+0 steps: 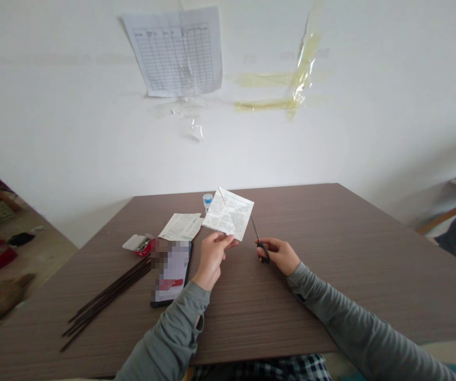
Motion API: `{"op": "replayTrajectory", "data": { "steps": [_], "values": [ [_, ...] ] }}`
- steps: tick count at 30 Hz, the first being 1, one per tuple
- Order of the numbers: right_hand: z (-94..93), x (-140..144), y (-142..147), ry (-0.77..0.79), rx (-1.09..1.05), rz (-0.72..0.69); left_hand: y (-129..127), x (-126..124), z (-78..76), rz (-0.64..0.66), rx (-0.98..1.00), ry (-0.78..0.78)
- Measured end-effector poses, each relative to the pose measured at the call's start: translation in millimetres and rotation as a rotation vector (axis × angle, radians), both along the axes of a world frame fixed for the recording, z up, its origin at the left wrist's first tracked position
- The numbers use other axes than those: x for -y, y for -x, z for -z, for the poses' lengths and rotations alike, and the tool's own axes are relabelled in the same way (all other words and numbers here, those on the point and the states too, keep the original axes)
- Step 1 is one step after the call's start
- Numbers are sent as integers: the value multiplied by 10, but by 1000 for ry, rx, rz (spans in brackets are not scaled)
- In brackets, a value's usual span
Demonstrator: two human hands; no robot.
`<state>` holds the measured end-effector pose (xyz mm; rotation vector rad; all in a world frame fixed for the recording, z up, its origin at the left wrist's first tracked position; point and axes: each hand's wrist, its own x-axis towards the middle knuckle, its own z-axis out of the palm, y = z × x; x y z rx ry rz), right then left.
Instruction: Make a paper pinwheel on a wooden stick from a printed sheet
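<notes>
A square of printed paper (230,212), with crease lines across it, is tilted up above the table. My left hand (214,254) pinches its lower edge between thumb and fingers. To the right of the paper, my right hand (281,255) grips black-handled scissors (264,253) by the loops. Their blades point up and a little left, just beside the paper's right edge; whether they touch it I cannot tell. Behind and left of the held square, more printed paper (179,226) lies flat on the table.
On the brown table (350,248) lie a phone (172,272), a bundle of thin dark sticks (107,296) and an open red-and-white box (143,244) of small items. A small container with a blue band (207,201) stands behind the paper. The white wall (252,153) rises at the table's back.
</notes>
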<state>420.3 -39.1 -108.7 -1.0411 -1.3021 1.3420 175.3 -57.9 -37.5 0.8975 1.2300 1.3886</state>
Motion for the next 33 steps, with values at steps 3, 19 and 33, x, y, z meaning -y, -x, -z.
{"op": "replayTrajectory", "data": {
  "steps": [3,19,33],
  "values": [
    [-5,19,-11,17,6,-37,-4,0,-13,-13,3,3],
    [-155,162,47,22,18,-168,23,-17,-17,-39,-42,-20],
    [-199,271,123,54,28,-247,31,-20,-40,-23,-46,-44]
  ]
}}
